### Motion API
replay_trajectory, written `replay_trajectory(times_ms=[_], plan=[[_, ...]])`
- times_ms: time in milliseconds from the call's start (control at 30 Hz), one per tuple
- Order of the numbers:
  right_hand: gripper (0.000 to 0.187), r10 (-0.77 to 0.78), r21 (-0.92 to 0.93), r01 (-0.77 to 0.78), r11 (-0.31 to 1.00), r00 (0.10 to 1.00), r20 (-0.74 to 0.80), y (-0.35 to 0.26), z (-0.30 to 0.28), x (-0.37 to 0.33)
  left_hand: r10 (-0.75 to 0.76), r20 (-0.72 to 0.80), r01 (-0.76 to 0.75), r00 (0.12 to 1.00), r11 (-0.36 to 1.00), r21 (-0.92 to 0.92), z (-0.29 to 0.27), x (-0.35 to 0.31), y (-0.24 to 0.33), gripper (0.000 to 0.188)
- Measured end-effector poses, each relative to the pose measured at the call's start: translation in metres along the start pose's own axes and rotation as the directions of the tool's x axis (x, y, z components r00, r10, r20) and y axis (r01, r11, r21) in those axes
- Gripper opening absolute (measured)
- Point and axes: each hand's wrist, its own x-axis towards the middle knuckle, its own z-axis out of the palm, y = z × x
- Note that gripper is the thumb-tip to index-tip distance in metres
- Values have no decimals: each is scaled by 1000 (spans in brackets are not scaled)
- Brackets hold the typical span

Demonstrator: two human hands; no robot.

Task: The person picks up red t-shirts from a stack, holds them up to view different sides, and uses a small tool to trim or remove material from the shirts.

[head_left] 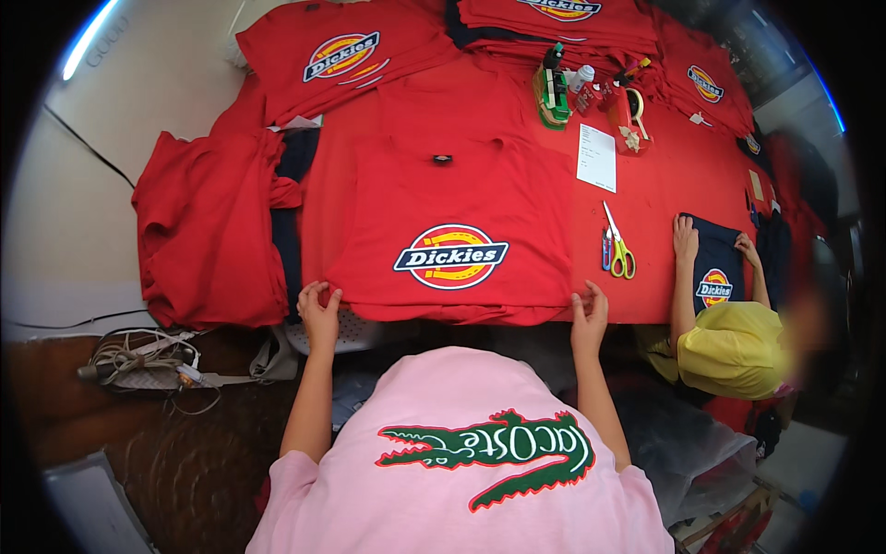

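1. Two bare hands of the person in the pink top (480, 379) were at the front corners of a red shirt (388, 222).
2. The left hand (320, 312), fingers bent, met the left end of the hem; whether cloth was pinched I could not tell.
3. The right hand (589, 319), likewise bent, was at the opposite end; its hold could not be confirmed either.
4. The shirt lay flat at the front edge of the red table (660, 185), neck away from the wearer, printed emblem (451, 257) face up. Its underside was hidden.
5. Right of it lay yellow-handled scissors (624, 258), with a blue tool (605, 251) close beside, too small to identify surely.
6. Beyond these were a white paper sheet (597, 158), its print illegible to me, and a green tape dispenser (554, 97).
7. At left, a red garment heap (208, 231) partly covered dark cloth (295, 152).
8. At right, a co-worker in yellow (738, 342) had both hands on a dark garment (715, 245); the head area was blurred.
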Motion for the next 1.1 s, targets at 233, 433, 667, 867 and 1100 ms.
replay_trajectory(times_ms=[233,433,667,867,1100], plan=[[28,186,45,-208,977,936,298,8,6,8,-88,385,190,919,953,-237,4,8,-46,32],[20,328,44,-422,906,761,559,-9,-10,22,-93,603,358,792,871,-336,-12,30,-44,32],[9,224,625,-592,509,792,568,-52,-59,17,-49,622,535,782,566,-628,-68,39,38,12],[18,-96,970,-224,94,968,232,-133,-160,53,346,220,167,912,178,-970,-197,63,155,9],[16,-283,910,35,414,955,92,-218,-232,142,495,135,-9,858,277,-961,-229,109,285,15]])
